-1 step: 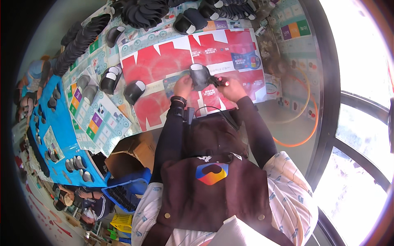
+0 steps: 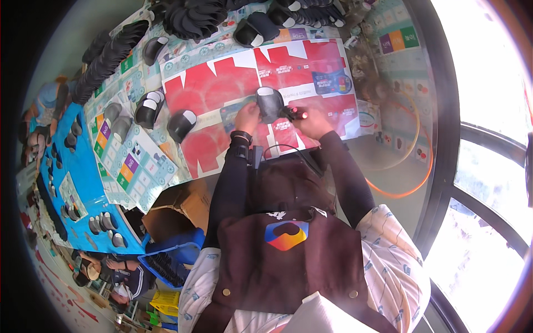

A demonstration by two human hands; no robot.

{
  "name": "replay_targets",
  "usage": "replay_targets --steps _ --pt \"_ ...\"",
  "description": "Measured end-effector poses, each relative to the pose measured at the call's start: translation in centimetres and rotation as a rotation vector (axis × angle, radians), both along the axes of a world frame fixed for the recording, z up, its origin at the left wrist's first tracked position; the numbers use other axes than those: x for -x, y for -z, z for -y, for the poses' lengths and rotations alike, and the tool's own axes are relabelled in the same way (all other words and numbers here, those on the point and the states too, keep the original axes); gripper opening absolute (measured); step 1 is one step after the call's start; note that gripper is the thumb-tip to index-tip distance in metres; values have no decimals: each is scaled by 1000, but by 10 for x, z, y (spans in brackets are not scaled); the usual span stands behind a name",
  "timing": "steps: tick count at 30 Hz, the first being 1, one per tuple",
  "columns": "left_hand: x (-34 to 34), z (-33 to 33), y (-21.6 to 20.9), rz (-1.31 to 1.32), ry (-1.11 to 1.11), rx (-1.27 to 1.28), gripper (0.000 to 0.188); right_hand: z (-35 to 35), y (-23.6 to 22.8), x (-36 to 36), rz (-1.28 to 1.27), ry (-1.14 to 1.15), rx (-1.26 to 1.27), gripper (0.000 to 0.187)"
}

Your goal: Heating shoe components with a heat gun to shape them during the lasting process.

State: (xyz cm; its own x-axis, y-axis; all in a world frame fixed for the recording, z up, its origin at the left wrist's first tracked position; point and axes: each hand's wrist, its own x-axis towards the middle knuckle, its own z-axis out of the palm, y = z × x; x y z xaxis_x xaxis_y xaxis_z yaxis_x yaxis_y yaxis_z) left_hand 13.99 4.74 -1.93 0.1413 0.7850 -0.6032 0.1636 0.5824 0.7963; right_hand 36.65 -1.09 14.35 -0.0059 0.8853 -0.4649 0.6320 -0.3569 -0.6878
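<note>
My left hand [image 2: 247, 117] is closed on the left edge of a black curved, cup-shaped piece [image 2: 270, 106] with a white patch at its far end. The piece is held over a red and white printed sheet. Just right of it, my right hand [image 2: 315, 123] is wrapped round a small dark tool [image 2: 294, 113] with a reddish end; its exact kind is too small to make out. The tool's dark front end points at the piece's right side, and I cannot tell whether they touch. A similar black piece [image 2: 182, 125] lies left of my left hand.
Beyond the printed sheet [image 2: 200, 89] stand stacked black pieces [image 2: 195, 19]. More black pieces [image 2: 149, 110] lie to the left. An orange hose [image 2: 408, 194] loops at the right, near the window frame [image 2: 444, 139]. A blue crate [image 2: 175, 252] is at lower left; other people work beyond a blue table [image 2: 83, 194].
My right hand and the dark tool have shifted very slightly toward me. The orange hose has swayed a little. The black piece in my left hand stays nearly in place.
</note>
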Motion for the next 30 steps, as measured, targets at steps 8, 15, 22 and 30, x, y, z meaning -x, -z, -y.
replay_targets --steps 8,15,22,30 --pt "-4 1 -6 -66 77 -57 35 10 1 1 -41 52 100 28" --pt "-14 4 0 -78 37 -146 36 5 0 -7 85 148 -178 25" --pt "-15 5 15 -152 49 -268 39 11 3 -6 161 123 -154 27" --pt "-18 1 9 -269 30 -252 37 13 -19 2 -123 146 186 27"
